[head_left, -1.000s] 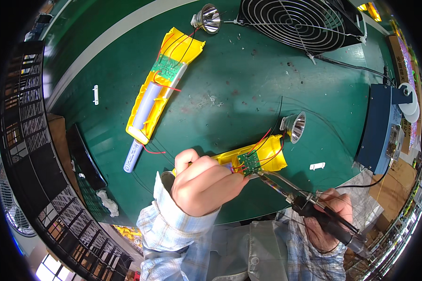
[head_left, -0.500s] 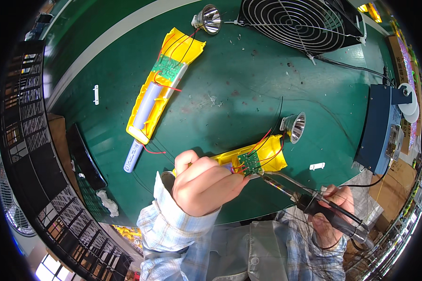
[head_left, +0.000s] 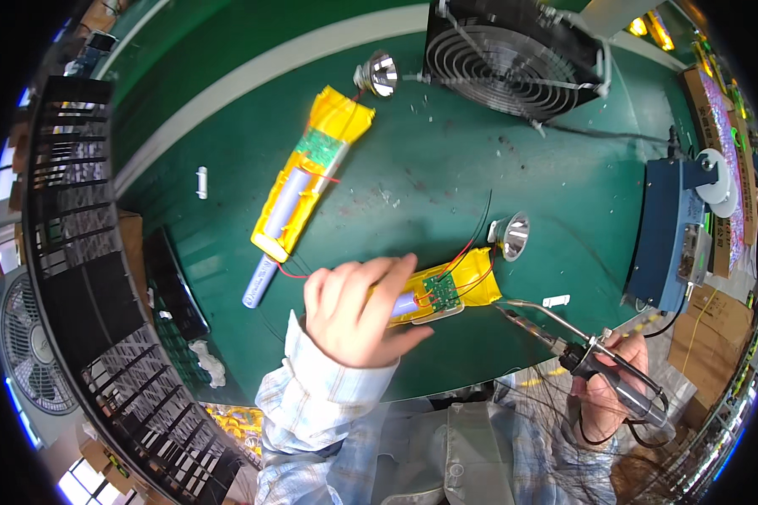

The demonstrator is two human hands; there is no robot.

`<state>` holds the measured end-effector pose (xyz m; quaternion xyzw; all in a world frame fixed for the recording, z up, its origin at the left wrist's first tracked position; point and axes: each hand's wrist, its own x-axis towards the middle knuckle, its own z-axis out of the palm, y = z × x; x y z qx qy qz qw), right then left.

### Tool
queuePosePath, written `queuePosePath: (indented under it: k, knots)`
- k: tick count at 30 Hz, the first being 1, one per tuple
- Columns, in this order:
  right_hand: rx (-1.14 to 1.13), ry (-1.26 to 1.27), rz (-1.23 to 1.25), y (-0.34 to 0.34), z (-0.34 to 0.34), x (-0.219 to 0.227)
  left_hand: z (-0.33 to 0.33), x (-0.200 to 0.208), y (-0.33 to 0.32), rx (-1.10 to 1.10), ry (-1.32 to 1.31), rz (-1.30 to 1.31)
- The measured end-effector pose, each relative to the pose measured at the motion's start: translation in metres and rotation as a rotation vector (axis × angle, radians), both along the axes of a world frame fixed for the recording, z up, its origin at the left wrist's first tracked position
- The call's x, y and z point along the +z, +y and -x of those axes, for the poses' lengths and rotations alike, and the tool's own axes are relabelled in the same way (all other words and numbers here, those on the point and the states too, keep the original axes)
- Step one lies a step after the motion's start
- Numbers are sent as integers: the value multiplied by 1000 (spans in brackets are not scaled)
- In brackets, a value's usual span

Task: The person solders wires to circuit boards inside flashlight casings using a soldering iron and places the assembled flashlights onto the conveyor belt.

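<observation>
Yellow plastic forms the open casing (head_left: 480, 282) lying just below and right of the frame's centre, on the green surface (head_left: 404, 219). Over its left end is the left hand (head_left: 354, 307), back upward, its forearm rising from the lower edge in a plaid sleeve (head_left: 312, 400). Its fingers point to the upper right and the thumb stretches rightward, well apart from them — a wide gap, with nothing gripped. Whether the fingers touch the casing I cannot tell. A green circuit board (head_left: 440, 293) shows just right of that gap, and a lamp reflector (head_left: 512, 237) sits above the casing's right end.

At lower right, the right hand (head_left: 608, 404) is closed around the dark handle of a soldering iron (head_left: 583, 364). The tool slants up and left, its tip just beside the casing's right end — clear of the board. A second yellow casing (head_left: 343, 118) lies tilted in the upper left, with a bluish cell (head_left: 259, 282) at its lower end.
</observation>
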<state>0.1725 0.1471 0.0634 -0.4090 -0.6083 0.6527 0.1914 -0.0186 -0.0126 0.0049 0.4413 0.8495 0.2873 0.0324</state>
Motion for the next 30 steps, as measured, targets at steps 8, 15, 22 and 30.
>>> queuePosePath:
  k: [8,15,22,30]
  knots:
    - [-195,139,-145,15,-21,13,29,43,-14,44,118,-121]
    - [-216,203,-57,16,-40,11,203,62,45,596,-28,-252]
    - [-269,146,-164,27,-56,-15,294,-23,63,768,-95,98]
    - [-266,163,-85,34,-45,-21,281,80,21,680,-450,-547]
